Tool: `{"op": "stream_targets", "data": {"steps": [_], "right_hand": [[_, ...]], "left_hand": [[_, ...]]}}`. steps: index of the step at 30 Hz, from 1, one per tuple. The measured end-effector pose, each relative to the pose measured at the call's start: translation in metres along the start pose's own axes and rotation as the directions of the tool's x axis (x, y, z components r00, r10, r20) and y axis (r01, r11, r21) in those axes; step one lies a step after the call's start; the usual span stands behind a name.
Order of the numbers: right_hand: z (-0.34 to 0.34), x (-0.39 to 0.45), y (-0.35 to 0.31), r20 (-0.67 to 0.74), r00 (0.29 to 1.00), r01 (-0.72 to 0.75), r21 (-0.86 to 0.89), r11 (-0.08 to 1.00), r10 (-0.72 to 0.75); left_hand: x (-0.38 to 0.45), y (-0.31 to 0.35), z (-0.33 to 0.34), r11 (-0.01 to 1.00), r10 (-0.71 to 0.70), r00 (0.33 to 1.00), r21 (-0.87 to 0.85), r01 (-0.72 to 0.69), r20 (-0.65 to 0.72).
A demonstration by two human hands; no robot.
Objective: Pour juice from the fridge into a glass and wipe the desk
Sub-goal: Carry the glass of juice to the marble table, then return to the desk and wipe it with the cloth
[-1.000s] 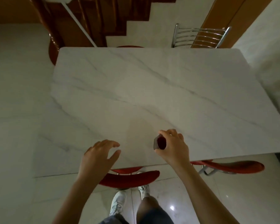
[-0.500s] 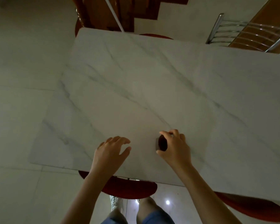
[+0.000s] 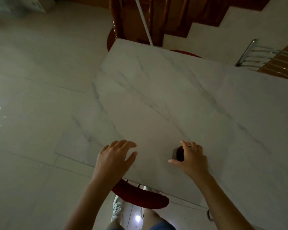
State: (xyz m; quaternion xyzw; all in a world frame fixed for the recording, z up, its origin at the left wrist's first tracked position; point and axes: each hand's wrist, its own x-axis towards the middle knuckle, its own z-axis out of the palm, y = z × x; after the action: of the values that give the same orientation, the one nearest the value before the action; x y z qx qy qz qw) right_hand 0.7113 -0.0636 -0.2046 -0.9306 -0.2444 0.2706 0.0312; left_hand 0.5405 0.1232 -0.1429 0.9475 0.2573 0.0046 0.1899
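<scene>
A white marble table fills the middle and right of the head view. My left hand is above its near edge with the fingers spread and loosely curved, holding nothing. My right hand is cupped over a small dark object with a grey edge that sits on the tabletop between my index finger and outstretched thumb. What the object is cannot be made out. No juice, glass, fridge or cloth is in view.
A red chair seat is tucked under the near edge by my legs. A chrome chair back stands at the far right, and a wooden staircase and a white pole lie behind the table. Pale tiled floor stretches to the left.
The view has swung left, so the table now sits right of centre. Both hands stay at the near edge. My right thumb has spread away from the dark object.
</scene>
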Motion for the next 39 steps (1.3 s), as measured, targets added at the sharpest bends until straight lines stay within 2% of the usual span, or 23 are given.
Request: {"op": "stream_targets", "data": {"steps": [3, 7, 13, 17, 20, 24, 29, 35, 39], "right_hand": [[-0.006, -0.006, -0.011, -0.055, 0.998, 0.02, -0.055, 0.998, -0.023], [-0.016, -0.022, -0.053, -0.14, 0.986, 0.089, -0.04, 0.995, -0.094], [-0.023, -0.071, -0.16, -0.241, 0.92, 0.315, -0.013, 0.949, -0.309], [-0.016, -0.118, -0.262, -0.25, 0.826, 0.514, -0.033, 0.857, -0.505], [-0.003, -0.154, -0.343, -0.234, 0.71, 0.668, -0.075, 0.74, -0.665], [0.027, -0.203, -0.439, -0.214, 0.519, 0.813, -0.176, 0.555, -0.828], [0.071, -0.259, -0.536, -0.096, 0.29, 0.919, -0.252, 0.305, -0.952], [0.12, -0.319, -0.629, 0.069, 0.03, 0.962, -0.274, 0.01, -0.997], [0.155, -0.351, -0.69, 0.216, -0.126, 0.954, -0.24, -0.178, -0.968]], "left_hand": [[-0.016, -0.011, -0.016, 0.999, 0.017, 0.998, 0.05, -0.014, -0.066], [-0.042, -0.036, -0.041, 0.996, 0.029, 0.987, 0.089, -0.015, -0.157], [-0.093, -0.101, -0.084, 0.996, -0.016, 0.964, 0.081, 0.039, -0.264], [-0.149, -0.165, -0.125, 0.983, -0.124, 0.917, 0.081, 0.166, -0.38], [-0.198, -0.218, -0.153, 0.953, -0.213, 0.863, 0.099, 0.287, -0.457], [-0.271, -0.279, -0.182, 0.858, -0.386, 0.736, 0.076, 0.508, -0.555], [-0.359, -0.329, -0.198, 0.686, -0.574, 0.55, 0.011, 0.728, -0.607], [-0.451, -0.374, -0.194, 0.407, -0.735, 0.274, -0.079, 0.91, -0.62], [-0.499, -0.407, -0.187, 0.236, -0.785, 0.097, -0.15, 0.96, -0.612]]}}
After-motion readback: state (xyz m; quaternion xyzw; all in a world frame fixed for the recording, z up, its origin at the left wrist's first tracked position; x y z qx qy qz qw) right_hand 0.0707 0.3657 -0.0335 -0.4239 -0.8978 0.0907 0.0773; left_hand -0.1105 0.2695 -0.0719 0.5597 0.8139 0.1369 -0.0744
